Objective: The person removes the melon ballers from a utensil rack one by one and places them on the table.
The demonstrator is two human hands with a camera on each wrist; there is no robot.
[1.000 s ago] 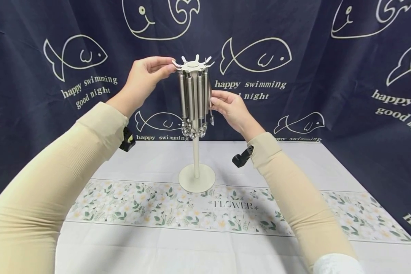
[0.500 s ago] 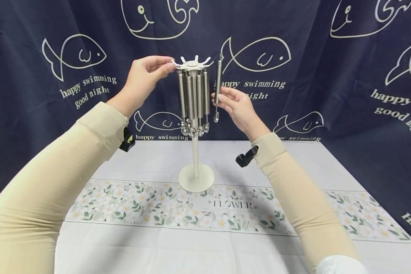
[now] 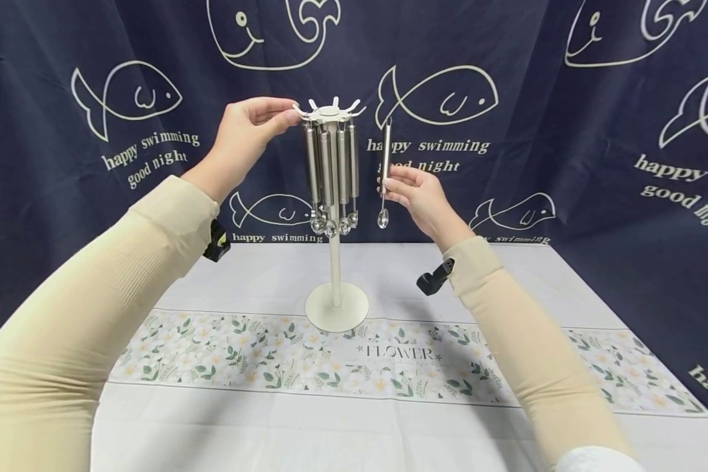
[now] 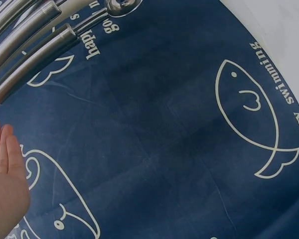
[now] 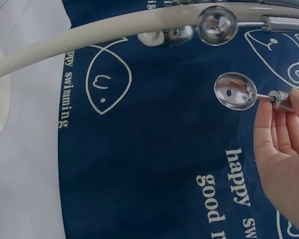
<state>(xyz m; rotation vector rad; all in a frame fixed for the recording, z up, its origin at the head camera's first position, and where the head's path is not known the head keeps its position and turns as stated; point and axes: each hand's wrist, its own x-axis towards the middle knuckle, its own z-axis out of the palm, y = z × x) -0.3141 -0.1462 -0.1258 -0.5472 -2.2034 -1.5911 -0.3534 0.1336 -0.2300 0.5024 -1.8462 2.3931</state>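
A cream rack [image 3: 335, 269] stands upright on a round base, with upturned hooks around its top. Several steel melon ballers [image 3: 328, 167] hang from it, bowls down. My left hand [image 3: 244, 137] pinches one hook at the rack's left side between thumb and fingers. To the right of the rack, apart from it, my right hand [image 3: 419, 196] holds a melon baller [image 3: 386, 154] by the lower handle, nearly upright with its bowl down. A small hole shows in that bowl [image 5: 235, 91] in the right wrist view. Only part of my left hand [image 4: 7, 184] appears in the left wrist view.
A white cloth [image 3: 259, 419] with a flowered band [image 3: 242, 354] covers the table. Behind it hangs a dark blue curtain [image 3: 307, 39] printed with fish and lettering; it continues along the right side.
The melon baller in my right hand has come away from the rack's right side, moving right and then slightly down. My left hand stays at the hook.
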